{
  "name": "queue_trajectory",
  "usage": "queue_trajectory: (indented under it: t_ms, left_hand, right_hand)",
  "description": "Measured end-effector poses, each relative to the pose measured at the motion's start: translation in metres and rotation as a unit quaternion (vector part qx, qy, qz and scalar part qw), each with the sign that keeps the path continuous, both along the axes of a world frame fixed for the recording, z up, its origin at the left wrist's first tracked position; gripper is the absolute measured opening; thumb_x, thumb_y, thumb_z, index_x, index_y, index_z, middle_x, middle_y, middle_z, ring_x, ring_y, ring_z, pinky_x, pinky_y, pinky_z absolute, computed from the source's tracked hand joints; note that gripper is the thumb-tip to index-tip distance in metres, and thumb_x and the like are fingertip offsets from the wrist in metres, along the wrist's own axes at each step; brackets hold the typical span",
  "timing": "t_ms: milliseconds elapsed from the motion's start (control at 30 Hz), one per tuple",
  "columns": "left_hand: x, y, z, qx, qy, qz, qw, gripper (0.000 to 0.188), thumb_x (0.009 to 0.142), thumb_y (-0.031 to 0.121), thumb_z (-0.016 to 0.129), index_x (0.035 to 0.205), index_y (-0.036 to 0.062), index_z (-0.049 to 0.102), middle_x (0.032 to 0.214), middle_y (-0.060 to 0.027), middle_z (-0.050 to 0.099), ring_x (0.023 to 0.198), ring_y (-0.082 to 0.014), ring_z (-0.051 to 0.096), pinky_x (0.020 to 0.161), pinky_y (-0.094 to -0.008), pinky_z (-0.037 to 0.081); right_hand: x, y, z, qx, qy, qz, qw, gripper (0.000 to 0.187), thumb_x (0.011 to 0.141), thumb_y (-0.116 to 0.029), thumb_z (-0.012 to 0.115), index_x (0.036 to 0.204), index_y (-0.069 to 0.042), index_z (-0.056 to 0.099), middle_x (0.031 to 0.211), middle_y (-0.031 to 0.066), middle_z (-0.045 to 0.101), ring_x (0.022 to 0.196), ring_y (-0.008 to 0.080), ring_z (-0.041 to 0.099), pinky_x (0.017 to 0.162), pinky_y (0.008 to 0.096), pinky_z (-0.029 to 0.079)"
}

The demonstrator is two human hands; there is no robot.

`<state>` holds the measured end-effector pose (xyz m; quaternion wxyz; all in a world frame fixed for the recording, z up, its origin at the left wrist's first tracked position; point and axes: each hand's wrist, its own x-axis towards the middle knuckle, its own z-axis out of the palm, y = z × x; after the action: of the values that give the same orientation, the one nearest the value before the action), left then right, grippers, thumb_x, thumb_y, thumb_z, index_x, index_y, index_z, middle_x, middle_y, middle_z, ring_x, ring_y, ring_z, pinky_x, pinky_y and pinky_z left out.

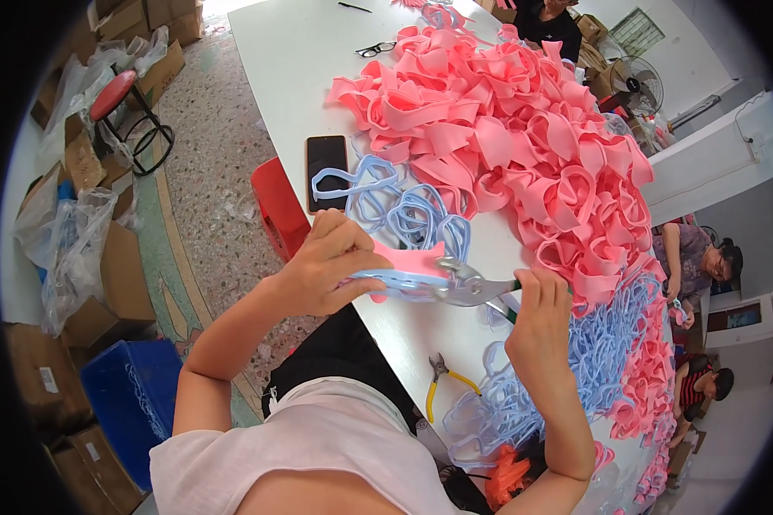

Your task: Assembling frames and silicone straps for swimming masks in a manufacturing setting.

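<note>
My left hand (339, 266) is closed around one end of a wide pink strap (412, 257) and a light blue strap (395, 286) lying along its near side. Both stretch to the right above the table's front edge. A metal hand punch or pliers (468, 287) has its jaws at their right end; whether the jaws are fully closed is hard to see. My right hand (538, 322) grips the dark green handles of this tool. Just beyond my hands, several looped light blue straps (425, 215) lie next to a black phone (326, 159).
A large heap of pink straps (498, 129) covers the white table (279, 51). A blue strap pile (593, 343) and yellow-handled cutters (438, 386) lie to the right. Glasses (375, 50) rest farther off. A red stool (279, 210) and blue bin (129, 395) stand left. Other people sit around the table.
</note>
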<state>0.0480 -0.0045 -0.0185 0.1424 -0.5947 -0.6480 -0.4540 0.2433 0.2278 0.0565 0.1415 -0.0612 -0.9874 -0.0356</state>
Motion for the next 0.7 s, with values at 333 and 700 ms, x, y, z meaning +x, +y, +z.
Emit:
queue_trajectory:
  t_ms: [333, 700]
  left_hand:
    - [0.006, -0.001, 0.004, 0.016, -0.022, -0.033, 0.999, 0.027, 0.072, 0.022, 0.079, 0.094, 0.0092, 0.071, 0.085, -0.0014, 0.048, 0.08, -0.0214, 0.041, 0.073, -0.0338, 0.033]
    - [0.011, 0.003, -0.006, -0.039, 0.013, -0.035, 0.999, 0.035, 0.073, 0.018, 0.079, 0.104, 0.0097, 0.067, 0.09, -0.0034, 0.054, 0.089, -0.0231, 0.048, 0.079, -0.0358, 0.035]
  right_hand:
    - [-0.023, 0.006, 0.021, 0.192, -0.037, 0.114, 0.974, 0.021, 0.08, -0.013, 0.056, 0.098, -0.001, 0.055, 0.09, 0.0118, 0.055, 0.088, 0.0267, 0.054, 0.075, 0.037, 0.042]
    - [-0.023, 0.023, 0.006, 0.173, -0.027, 0.177, 0.968, 0.01, 0.079, -0.013, 0.058, 0.082, -0.005, 0.054, 0.071, 0.0055, 0.048, 0.069, 0.0217, 0.051, 0.06, 0.0344, 0.038]
